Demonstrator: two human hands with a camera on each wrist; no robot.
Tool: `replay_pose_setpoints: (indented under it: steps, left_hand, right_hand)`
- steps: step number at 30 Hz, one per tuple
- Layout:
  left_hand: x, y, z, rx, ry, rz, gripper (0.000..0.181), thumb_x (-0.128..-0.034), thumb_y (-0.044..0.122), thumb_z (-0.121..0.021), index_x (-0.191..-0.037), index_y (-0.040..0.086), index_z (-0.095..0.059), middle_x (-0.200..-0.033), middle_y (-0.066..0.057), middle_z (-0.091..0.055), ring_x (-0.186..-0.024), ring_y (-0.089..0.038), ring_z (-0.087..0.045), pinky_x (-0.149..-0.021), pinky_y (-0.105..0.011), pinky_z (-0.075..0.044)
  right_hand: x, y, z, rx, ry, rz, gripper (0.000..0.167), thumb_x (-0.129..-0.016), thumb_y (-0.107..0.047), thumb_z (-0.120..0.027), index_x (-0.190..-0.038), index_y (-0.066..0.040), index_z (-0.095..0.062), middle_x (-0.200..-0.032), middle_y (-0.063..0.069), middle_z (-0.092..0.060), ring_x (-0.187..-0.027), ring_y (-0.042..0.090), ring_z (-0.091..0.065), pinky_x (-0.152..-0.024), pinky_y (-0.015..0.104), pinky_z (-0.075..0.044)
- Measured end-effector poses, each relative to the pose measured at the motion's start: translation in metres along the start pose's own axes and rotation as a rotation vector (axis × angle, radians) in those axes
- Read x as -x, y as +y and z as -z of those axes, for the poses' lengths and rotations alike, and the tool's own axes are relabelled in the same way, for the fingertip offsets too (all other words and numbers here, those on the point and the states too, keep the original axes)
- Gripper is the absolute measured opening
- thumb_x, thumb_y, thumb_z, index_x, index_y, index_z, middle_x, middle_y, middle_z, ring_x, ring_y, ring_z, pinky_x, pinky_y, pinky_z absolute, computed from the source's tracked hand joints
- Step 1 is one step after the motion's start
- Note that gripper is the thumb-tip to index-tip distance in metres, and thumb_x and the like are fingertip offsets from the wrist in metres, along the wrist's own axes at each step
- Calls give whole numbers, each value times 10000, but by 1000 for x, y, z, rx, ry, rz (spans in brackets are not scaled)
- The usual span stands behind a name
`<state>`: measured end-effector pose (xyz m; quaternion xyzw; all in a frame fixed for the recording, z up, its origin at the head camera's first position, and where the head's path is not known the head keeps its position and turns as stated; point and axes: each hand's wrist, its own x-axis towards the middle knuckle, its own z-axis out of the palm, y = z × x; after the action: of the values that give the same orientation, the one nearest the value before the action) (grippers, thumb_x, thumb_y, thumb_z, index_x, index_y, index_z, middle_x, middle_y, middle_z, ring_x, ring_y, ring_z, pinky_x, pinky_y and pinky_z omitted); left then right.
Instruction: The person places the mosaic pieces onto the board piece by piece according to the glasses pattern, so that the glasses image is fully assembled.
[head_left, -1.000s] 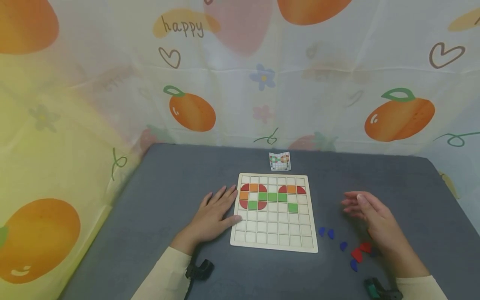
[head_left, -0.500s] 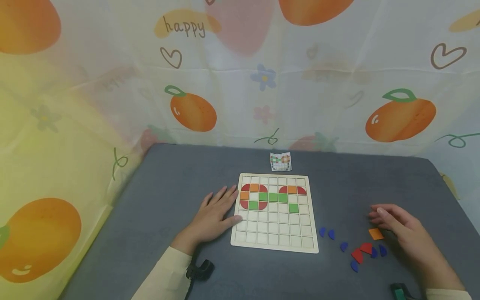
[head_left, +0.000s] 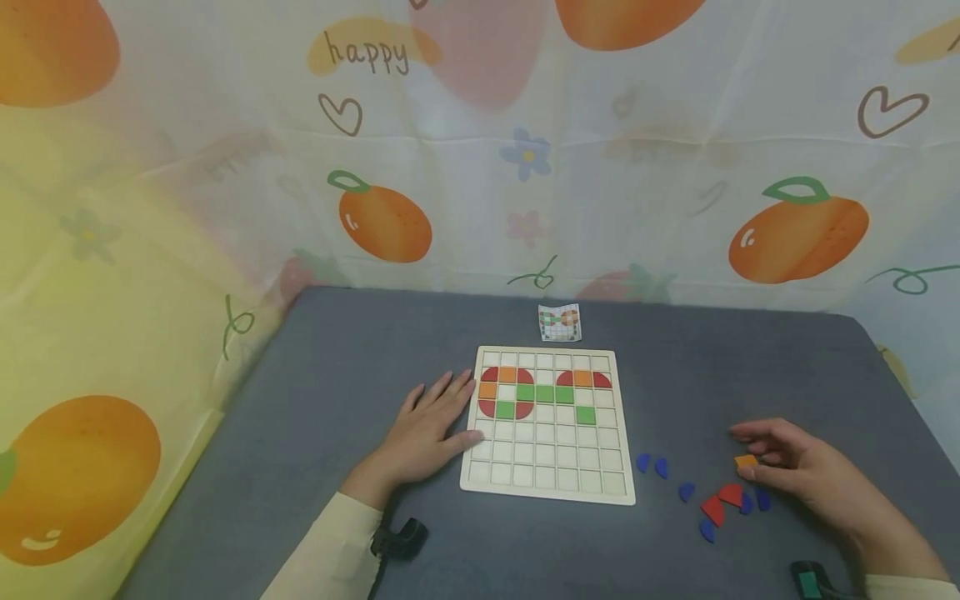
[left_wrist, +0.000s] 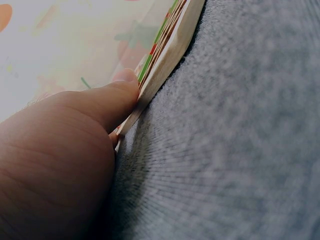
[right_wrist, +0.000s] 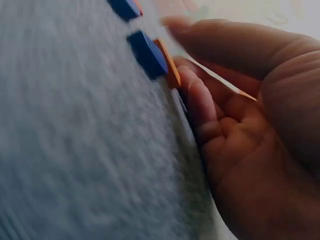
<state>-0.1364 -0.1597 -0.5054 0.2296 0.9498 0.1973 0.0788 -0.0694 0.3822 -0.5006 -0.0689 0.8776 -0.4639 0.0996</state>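
Observation:
My left hand [head_left: 423, 437] lies with fingers spread at the left edge of a pale wooden grid board [head_left: 547, 492]; its thumb touches that edge, also seen in the left wrist view. Red, orange and green tiles fill some of the upper cells. Right of the board, my right hand [head_left: 806, 471] is at an orange square tile [head_left: 746, 461] on the table. Thumb and fingers lie around the tile, the thumb partly covering it in the head view. In the right wrist view the thumb tip looks apart from the orange tile [right_wrist: 172, 67].
Several blue half-round pieces [head_left: 686, 492] and two red pieces [head_left: 713, 511] lie between board and right hand. Behind the board is a small printed pattern card [head_left: 559, 323]. A fruit-printed curtain [head_left: 465, 167] hangs at the back of the dark grey table [head_left: 360, 333].
My right hand has moved right and toward me, away from the board, then down to the orange tile, its thumb and index finger parting. The left hand and board have stayed put.

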Motion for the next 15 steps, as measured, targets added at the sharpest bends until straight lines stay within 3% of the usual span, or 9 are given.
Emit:
replay_pose_setpoints:
  steps: [5,11,15]
  left_hand:
    - [1,0,1,1,-2,-2,883,-1072,618,-579,-1753,172,-238,-1803,25,-176,-1659,-253,-83,-1280,-602,-18]
    - [0,0,0,-1,2,-4,886,-1069,625,-580,-1752,173,-242,-1802,24,-183,-1659,-252,-86,-1280,-603,-23]
    - [0,0,1,-1,6,-5,889,-1067,626,-582,-1752,170,-245,-1800,18,-191,-1659,-255,-93,-1279,-608,-33]
  right_hand:
    - [-1,-4,1,170,0,95,310,-982,-65,-824,-1282,-57,-748,-1212,72,-610,-951,80,-570,-745,248,-528]
    - [-3,-9,2,308,41,14,188,-982,-148,-846,-1156,-106,-789,-1150,38,-613,-906,50,-536,-719,281,-504]
    - [-4,-12,0,298,67,-24,146,-987,-175,-846,-1093,-103,-777,-1078,32,-622,-849,91,-534,-682,302,-488]
